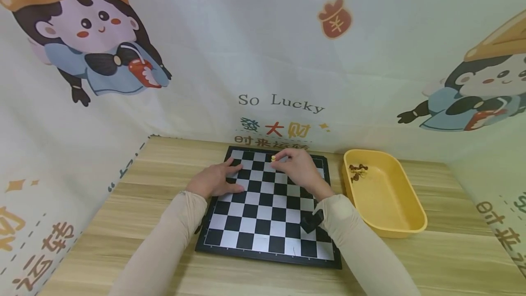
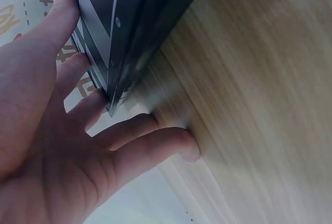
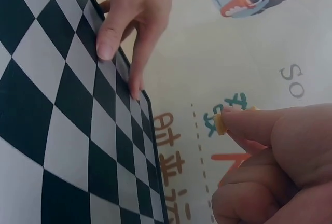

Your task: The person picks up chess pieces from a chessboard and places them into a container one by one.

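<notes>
A black-and-white chessboard point(image 1: 263, 213) lies on the wooden table, with no pieces seen on its visible squares. My right hand point(image 1: 302, 168) pinches a small yellow chess piece point(image 1: 273, 158) between thumb and finger, over the far part of the board. In the right wrist view part of that piece point(image 3: 220, 124) shows at the fingertips; the rest is covered. My left hand point(image 1: 211, 181) rests at the board's left edge, its fingers spread. In the left wrist view, thumb and some fingers point(image 2: 65, 1) touch the board while others reach the table beside it.
To the right of the board stands a yellow plastic tray point(image 1: 386, 195). Several small brown pieces point(image 1: 357, 168) and something yellowish lie at its far left. A printed cloth point(image 1: 205, 35) hangs behind the table and along its sides. A black device point(image 1: 311, 221) sits at the right wrist.
</notes>
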Available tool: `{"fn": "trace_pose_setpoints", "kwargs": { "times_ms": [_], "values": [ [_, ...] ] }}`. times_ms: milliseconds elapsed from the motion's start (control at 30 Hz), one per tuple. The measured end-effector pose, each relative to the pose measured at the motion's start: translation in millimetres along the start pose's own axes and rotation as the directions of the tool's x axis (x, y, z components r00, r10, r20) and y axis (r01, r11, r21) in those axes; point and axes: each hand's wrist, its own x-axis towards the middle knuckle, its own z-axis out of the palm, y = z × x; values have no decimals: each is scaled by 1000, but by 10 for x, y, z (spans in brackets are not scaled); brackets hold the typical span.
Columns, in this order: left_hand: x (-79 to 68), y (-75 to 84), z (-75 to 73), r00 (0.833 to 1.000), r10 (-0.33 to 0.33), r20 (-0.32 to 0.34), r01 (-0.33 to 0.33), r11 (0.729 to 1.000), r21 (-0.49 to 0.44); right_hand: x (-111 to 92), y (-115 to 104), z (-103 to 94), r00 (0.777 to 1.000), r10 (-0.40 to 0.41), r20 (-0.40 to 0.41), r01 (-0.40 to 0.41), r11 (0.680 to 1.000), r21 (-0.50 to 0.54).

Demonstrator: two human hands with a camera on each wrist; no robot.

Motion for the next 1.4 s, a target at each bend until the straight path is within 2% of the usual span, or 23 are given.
{"fn": "trace_pose_setpoints", "kwargs": {
  "times_ms": [333,567,733,1133,1400],
  "values": [
    [-7,-8,21,1000,12,1,-12,1000,5,-58,74,-179,999,27,28,-26,1000,-11],
    [-8,-19,15,1000,8,-7,-8,1000,5,-67,95,-274,999,37,-17,-38,999,-22],
    [-9,-29,30,1000,7,0,-7,1000,-8,-79,84,-357,999,28,-15,-28,999,-26],
    [6,-30,20,1000,19,-13,-20,1000,-5,-153,106,-668,990,140,-11,-140,989,-44],
    [11,-24,13,1000,20,-18,-20,1000,2,-192,181,-817,986,164,-36,-166,985,-55]
  ]
}}
